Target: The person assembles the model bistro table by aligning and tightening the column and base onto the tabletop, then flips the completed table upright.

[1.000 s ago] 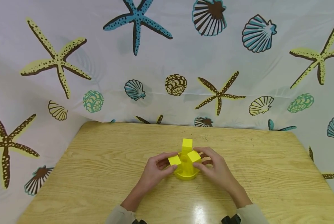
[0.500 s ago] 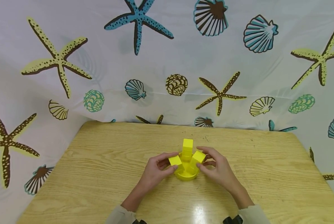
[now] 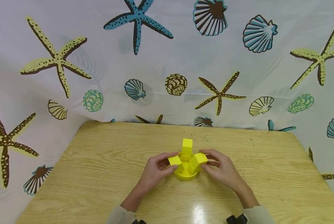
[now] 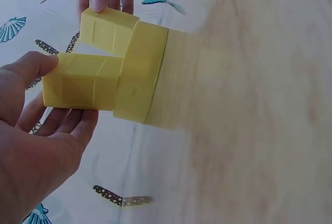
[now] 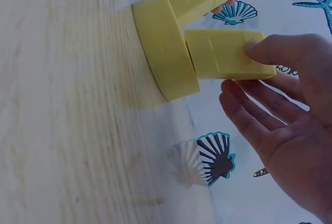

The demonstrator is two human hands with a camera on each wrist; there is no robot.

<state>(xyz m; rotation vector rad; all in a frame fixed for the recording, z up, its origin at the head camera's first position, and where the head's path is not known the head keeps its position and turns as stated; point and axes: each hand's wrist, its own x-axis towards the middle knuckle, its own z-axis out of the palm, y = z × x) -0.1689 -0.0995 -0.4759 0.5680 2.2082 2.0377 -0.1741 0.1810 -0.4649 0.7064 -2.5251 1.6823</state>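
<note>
A round yellow base [image 3: 186, 177] with a low rim stands on the wooden table, bearing three square-ended yellow blocks. My left hand [image 3: 151, 172] pinches the left block [image 3: 174, 160] between thumb and fingers, near its top. On the other side my right hand [image 3: 225, 171] pinches the right block [image 3: 199, 160], which leans outward to the right. The rear block [image 3: 187, 147] rises upright between them, untouched by either hand. In the right wrist view, the thumb presses on the side of the right block [image 5: 223, 53], whose lower end meets the base's rim [image 5: 163, 47].
The wooden table [image 3: 105, 161] extends around the yellow base on all sides. A white cloth [image 3: 155, 62] printed with starfish and shells hangs behind it and along both sides. Dark wrist straps show at the bottom of the head view.
My right hand has shifted rightward with the right block, which has moved from near the middle toward the base's right side. My left hand and the left and rear blocks have stayed in place.
</note>
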